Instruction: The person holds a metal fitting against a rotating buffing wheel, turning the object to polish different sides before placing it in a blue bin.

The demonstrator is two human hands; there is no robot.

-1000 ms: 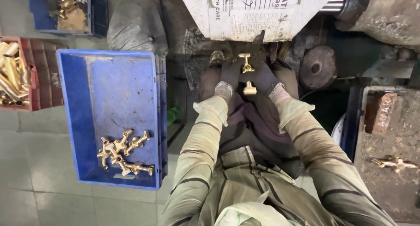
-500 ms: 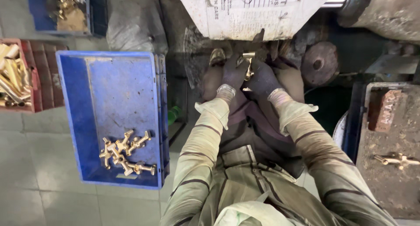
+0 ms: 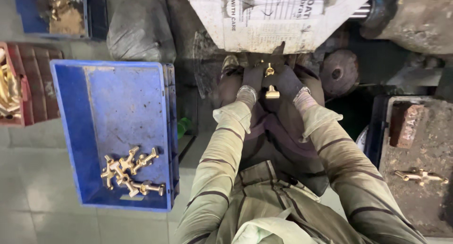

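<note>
Both gloved hands, left hand [image 3: 252, 81] and right hand [image 3: 289, 83], closed on one brass fitting [image 3: 271, 90]; few finished fittings [image 3: 130, 171] in blue crate [image 3: 94, 83].

- Cardboard sheet [image 3: 278, 17], your 12 o'clock, top centre: flattened whitish-grey carton, slightly tilted, dark printed lettering and line markings on it, edges worn and smudged. Its lower edge sits just above your gloved hands.
- Blue plastic crate [image 3: 75, 130], your 9 o'clock: rectangular, open top, scuffed floor.
- Second blue crate [image 3: 28, 17], your 10 o'clock, top left corner: only partly in frame.
- Red crate [image 3: 35, 83], far 9 o'clock at left edge: ribbed wall, cut off by frame.
- Dark tray [image 3: 382, 130], your 3 o'clock: black rim, gritty floor.
- No screens or signs you can see.
</note>
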